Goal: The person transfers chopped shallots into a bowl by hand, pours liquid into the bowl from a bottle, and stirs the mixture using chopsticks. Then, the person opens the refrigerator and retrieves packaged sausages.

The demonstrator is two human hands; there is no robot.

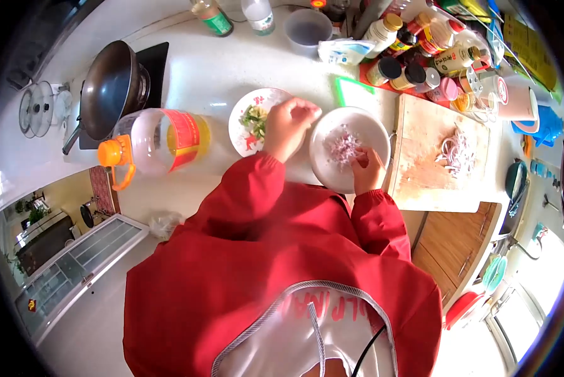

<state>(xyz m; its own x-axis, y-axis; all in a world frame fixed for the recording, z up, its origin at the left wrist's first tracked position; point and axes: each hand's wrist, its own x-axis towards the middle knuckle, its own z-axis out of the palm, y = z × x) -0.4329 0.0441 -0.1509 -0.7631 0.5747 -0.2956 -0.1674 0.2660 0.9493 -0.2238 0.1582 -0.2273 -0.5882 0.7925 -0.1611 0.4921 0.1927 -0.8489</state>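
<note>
Red sleeves (254, 188) cover my arms, and their cuffs hug my wrists, maybe so the cloth stays out of the food. The pale round bowl (373, 125) is in front of me, near 1 o'clock from my chest, close enough, I think, for both hands to reach easily. Little purple and white bits (342, 147) that look like onion lie in it. Now take the bowl as the middle of my clock. My right hand (371, 169) comes in from 5 o'clock, with its fingertips bent down at the bits; I cannot tell if they pinch any. My left hand (289, 125) is at 10 o'clock, with its fingers curled in close to the thumb, and I cannot tell if something is tucked inside. Past it, the plate (235, 129) holds chopped green bits (254, 120). The wooden board (420, 138) is at 3 o'clock with thin onion strips (458, 154) on it, maybe put beside the bowl so food has only a short way to go. The bowl is round, so it points no way at all. The strips bend every way, but their pile runs longest from 12 to 6 o'clock. My right fingers point toward 10 o'clock.
</note>
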